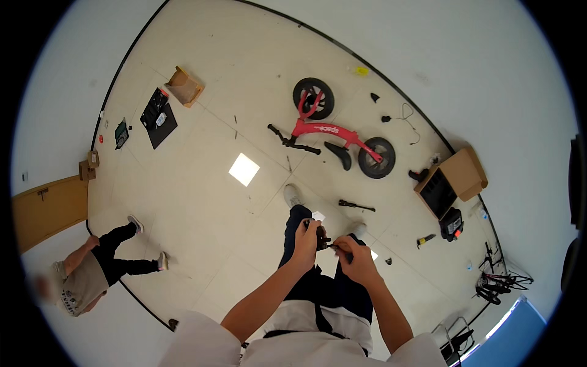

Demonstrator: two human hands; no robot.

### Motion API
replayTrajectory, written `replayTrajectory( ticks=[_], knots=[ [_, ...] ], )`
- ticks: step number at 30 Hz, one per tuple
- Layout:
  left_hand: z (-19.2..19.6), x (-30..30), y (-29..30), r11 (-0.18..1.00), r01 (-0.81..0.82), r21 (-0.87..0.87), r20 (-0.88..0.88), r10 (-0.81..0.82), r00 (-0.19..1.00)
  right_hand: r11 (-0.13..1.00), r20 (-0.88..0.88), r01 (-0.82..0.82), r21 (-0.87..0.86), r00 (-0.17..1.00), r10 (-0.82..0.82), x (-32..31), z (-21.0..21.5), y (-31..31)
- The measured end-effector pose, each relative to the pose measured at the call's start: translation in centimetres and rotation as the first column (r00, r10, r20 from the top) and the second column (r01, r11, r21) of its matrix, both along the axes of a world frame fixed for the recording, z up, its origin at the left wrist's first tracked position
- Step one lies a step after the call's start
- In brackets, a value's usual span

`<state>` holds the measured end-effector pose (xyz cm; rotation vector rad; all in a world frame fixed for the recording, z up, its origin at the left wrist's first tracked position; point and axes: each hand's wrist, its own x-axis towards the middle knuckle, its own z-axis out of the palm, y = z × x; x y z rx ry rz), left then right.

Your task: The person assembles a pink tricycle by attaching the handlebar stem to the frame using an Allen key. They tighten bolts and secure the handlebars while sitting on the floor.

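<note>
In front of my lap, my left hand is closed around a small black part, whose exact kind is too small to tell. Close beside it, my right hand pinches a thin dark piece that reaches toward the black part. Whether the two pieces touch cannot be made out. Beyond my feet, a red balance bike lies on its side, with black wheels, a black handlebar and a black saddle. Neither hand touches the bike.
A black rod-shaped tool lies near my right foot. Further right are an open cardboard box, a yellow-and-black tool and a black bag. At left, a person stands; beyond are a black mat and another open box.
</note>
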<state>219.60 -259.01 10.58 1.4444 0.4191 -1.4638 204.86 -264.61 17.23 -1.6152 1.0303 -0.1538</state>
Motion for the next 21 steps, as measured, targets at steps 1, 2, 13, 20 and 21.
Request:
replayTrajectory(
  ticks=[1,2,13,20,21],
  knots=[
    [-1.1,1.4,0.0,0.999,-0.036,0.025,-0.086,0.038,0.996,0.997,-0.066,-0.057,-0.054,0.996,0.053,1.3,-2.1,-0.5],
    [-2.1,2.8,0.0,0.996,-0.072,0.053,-0.169,0.080,0.982,1.000,-0.090,-0.022,0.019,0.996,0.024,2.9,-3.1,-1.0],
    [-24.4,6.0,4.8,0.976,-0.054,0.212,-0.010,0.058,0.998,0.957,0.006,-0.044,0.288,0.999,0.044,9.3,-23.9,3.2],
    [-39.3,10.6,3.7,0.938,0.067,0.341,0.128,-0.117,0.985,0.930,-0.174,0.271,0.247,0.957,-0.232,8.9,-38.9,-2.0],
    [-41.2,11.7,3.2,0.921,0.188,0.341,0.112,-0.238,0.965,0.965,-0.172,0.214,0.151,0.967,-0.188,8.6,-41.2,-3.3]
  ],
)
